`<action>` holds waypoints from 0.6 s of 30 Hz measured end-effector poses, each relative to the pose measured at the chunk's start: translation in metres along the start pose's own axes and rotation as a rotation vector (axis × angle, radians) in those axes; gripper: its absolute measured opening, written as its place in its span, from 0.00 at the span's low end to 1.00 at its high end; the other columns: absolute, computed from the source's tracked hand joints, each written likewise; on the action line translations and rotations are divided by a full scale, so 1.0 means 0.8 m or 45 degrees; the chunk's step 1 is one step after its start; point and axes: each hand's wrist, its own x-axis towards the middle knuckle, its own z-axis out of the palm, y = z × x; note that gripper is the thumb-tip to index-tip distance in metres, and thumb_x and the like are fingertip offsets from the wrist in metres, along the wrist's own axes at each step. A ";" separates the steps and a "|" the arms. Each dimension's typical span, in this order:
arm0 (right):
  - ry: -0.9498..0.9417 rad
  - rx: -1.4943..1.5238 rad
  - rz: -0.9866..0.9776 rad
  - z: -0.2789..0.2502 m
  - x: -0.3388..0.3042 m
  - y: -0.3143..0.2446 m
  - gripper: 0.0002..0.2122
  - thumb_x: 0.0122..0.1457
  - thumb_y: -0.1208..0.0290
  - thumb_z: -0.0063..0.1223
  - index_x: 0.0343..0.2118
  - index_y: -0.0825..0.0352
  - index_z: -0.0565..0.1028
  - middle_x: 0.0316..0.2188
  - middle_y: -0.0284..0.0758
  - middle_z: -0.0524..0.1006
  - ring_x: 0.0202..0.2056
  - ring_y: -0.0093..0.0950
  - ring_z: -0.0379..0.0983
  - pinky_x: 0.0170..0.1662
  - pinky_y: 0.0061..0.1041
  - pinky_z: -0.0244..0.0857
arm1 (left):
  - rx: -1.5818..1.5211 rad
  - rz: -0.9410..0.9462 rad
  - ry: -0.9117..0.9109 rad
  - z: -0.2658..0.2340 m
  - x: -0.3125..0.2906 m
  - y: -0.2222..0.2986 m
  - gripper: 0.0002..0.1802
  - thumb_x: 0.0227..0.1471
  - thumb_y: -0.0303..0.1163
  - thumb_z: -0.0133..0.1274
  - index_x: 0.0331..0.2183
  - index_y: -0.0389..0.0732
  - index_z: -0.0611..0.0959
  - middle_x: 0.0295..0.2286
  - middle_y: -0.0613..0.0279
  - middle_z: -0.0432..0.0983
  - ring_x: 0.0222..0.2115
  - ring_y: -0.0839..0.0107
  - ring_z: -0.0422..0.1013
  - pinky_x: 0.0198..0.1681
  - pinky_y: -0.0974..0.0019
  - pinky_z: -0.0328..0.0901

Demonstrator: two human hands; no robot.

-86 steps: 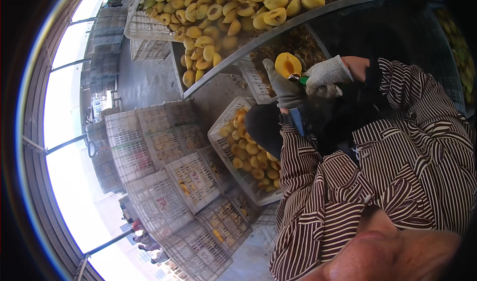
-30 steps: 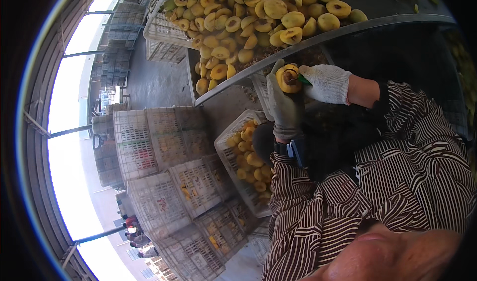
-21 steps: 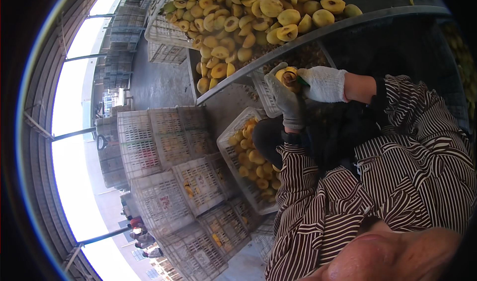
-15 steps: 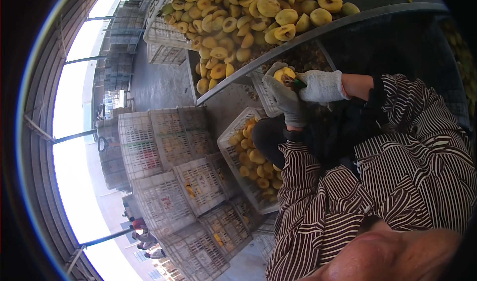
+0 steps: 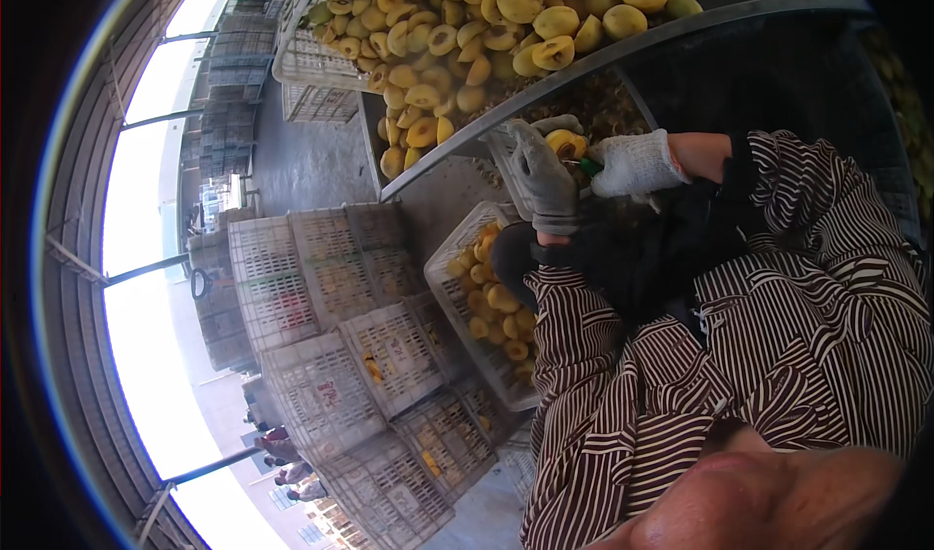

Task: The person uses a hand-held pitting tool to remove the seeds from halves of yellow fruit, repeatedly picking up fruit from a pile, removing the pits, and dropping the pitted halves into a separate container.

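Holding yellow fruit piece up ahead of the lap, on the near side of the metal table. Pinched between thumb and fingers of gloved left hand; likely gripped from the left to leave the right side exposed.

Green-handled tool wrapped in gloved right hand, fingers curled round the handle, only its front end and a bit of metal showing. Probably held short for control. Cannot tell if touching or inside the fruit.

Fruit's widest axis roughly left-right, tipped slightly down to the right. Cannot tell for sure which way the cut face points: partly hidden, too small. Tool's long axis also roughly left-right, tip aimed left at the fruit.

Further out: dark scraps beyond the hands, lower than the table rim. White crate just left of left hand. Fruit-filled crate beside left knee, presumably for easy reach. Heap of fruit halves on the table, ahead and left, presumably also handy. Stacked crates well apart at left, perhaps stored there.
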 end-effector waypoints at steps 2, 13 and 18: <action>-0.029 0.071 0.013 -0.001 0.000 0.006 0.14 0.59 0.64 0.50 0.43 0.69 0.72 0.20 0.32 0.71 0.17 0.24 0.68 0.18 0.24 0.66 | -0.001 0.040 -0.058 -0.001 0.000 0.002 0.17 0.56 0.32 0.53 0.43 0.30 0.72 0.29 0.58 0.81 0.30 0.63 0.77 0.38 0.63 0.71; -0.411 0.683 0.021 -0.009 0.018 0.032 0.06 0.58 0.70 0.52 0.33 0.65 0.71 0.16 0.28 0.69 0.14 0.19 0.65 0.13 0.17 0.57 | -1.393 -0.739 0.395 0.016 0.007 -0.022 0.33 0.62 0.59 0.39 0.48 0.36 0.72 0.39 0.53 0.74 0.37 0.60 0.74 0.41 0.60 0.73; 0.414 -0.577 -0.447 -0.005 0.068 0.056 0.13 0.58 0.68 0.50 0.42 0.69 0.76 0.31 0.42 0.79 0.34 0.39 0.78 0.35 0.38 0.71 | 0.466 0.122 0.475 -0.073 -0.032 -0.044 0.28 0.64 0.54 0.42 0.47 0.37 0.74 0.38 0.55 0.75 0.36 0.61 0.73 0.46 0.59 0.70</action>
